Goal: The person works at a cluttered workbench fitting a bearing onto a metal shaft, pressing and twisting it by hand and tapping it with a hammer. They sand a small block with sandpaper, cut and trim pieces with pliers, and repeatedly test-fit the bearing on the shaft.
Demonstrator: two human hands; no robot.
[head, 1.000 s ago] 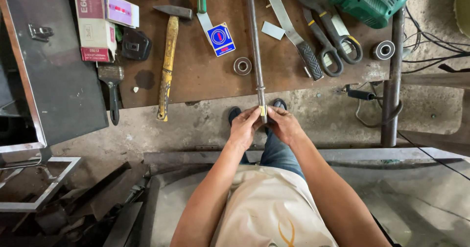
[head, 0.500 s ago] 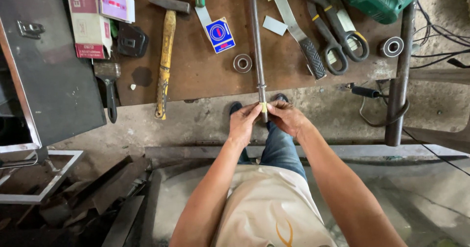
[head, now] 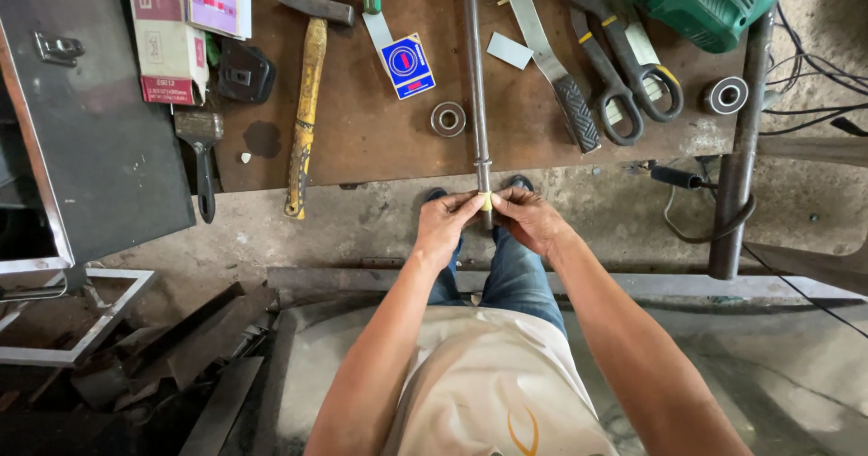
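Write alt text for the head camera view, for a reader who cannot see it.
Seen from above, a person's left hand and right hand pinch the near end of a long metal rod lying on a brown workboard. A hammer, a bearing, pliers and a green drill lie around it.

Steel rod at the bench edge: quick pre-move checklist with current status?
1. Both hands on the rod end: ok. Left hand and right hand meet at the near end of the steel rod.
2. Yellow piece seated on the rod tip: cannot tell, fingers cover most of it.
3. Rod supported: ok, most of its length lies on the brown bench top, near end overhanging.
4. Bearing within reach: ok, lies just left of the rod.
5. Hammer secure: not ok, handle end sticks out past the bench edge.
6. Rod clear of the file: ok, a gap shows between them.
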